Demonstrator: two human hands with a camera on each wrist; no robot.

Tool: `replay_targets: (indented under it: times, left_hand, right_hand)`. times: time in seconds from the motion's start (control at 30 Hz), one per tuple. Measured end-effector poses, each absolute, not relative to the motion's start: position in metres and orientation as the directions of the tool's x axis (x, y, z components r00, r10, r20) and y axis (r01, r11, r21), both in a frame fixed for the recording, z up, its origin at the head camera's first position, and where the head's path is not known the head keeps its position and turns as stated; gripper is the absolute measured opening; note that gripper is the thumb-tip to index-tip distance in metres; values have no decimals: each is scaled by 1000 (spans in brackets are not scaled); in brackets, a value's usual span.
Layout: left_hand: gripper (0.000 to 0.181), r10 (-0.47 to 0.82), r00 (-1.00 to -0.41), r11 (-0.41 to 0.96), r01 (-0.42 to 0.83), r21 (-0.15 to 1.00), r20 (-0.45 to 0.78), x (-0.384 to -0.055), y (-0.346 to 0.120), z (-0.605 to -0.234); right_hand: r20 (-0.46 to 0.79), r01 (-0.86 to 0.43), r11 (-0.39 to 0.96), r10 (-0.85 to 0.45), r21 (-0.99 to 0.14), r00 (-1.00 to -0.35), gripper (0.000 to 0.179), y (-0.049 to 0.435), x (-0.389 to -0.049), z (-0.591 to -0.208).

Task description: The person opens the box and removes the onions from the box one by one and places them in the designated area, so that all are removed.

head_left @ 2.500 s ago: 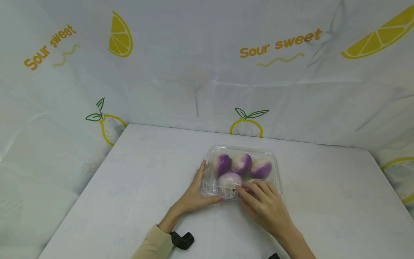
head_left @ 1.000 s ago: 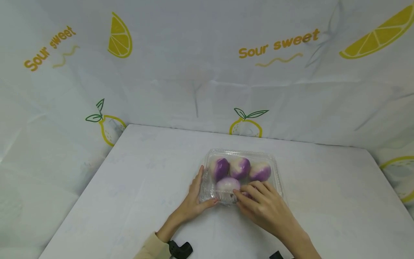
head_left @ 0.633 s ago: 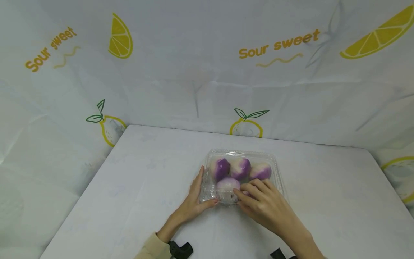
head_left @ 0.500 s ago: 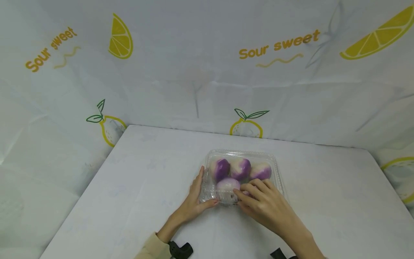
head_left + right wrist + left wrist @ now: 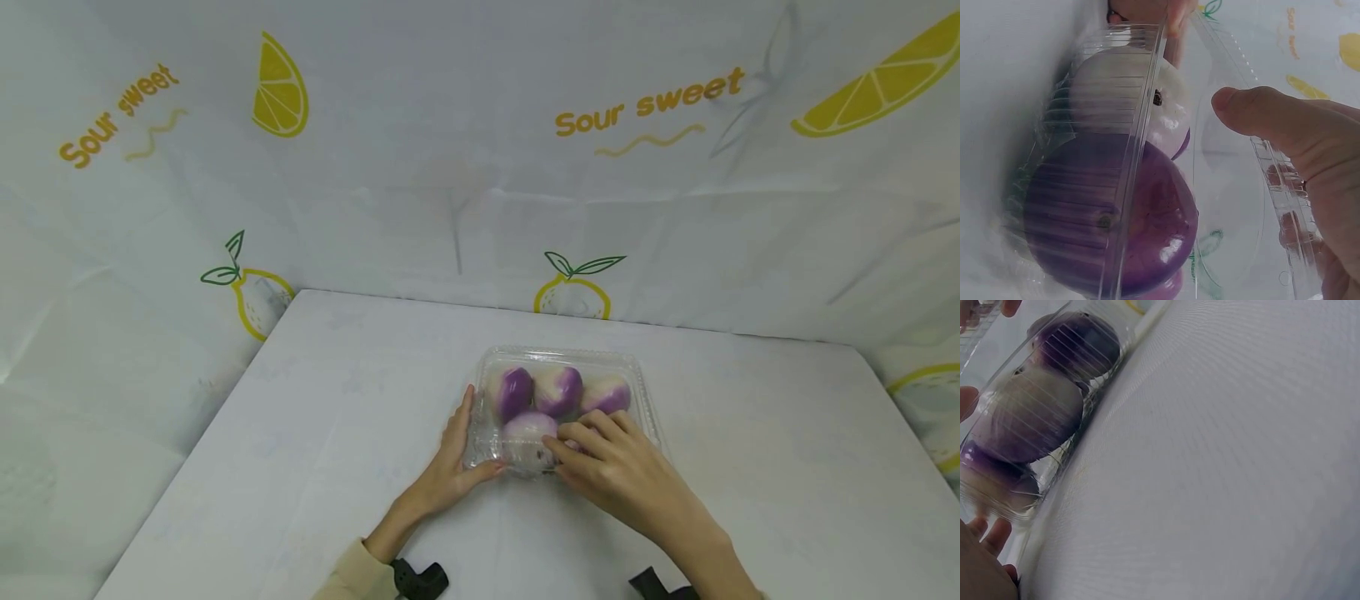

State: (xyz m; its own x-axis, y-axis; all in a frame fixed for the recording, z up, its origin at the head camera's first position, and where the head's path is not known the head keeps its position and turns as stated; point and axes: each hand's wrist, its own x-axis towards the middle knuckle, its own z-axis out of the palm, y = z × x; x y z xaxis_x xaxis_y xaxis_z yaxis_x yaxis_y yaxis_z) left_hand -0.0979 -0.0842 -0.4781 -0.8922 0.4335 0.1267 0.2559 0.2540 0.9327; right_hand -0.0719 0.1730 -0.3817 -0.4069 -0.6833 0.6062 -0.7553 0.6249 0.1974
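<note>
One clear box, long axis left-to-right; left hand spread against its left end, right hand apparently pinching the near edge of its lid.

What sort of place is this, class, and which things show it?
Probably a small staged filming booth: a white table, lemon-print cloth hung behind and at the sides, and a black device worn at the wrist.

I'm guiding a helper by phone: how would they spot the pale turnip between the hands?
A clear plastic container sits on the white table. In its near row, between left hand and right hand, lies the pale turnip. Its top is only faintly tinted, unlike the three boldly purple-patched turnips behind.
</note>
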Motion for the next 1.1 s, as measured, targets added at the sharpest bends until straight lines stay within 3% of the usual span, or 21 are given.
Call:
replay_targets:
  times: [0.97,1.1]
  left_hand:
    - [99,448,-893,236,168,957,47,-97,-87,-477]
    - [85,474,-872,228,251,941,117,-99,-89,-480]
  right_hand:
    - [576,-755,620,-704,213,-416,64,174,-75,-385]
    - [624,-791,600,-666,121,-409,55,179,-79,-382]
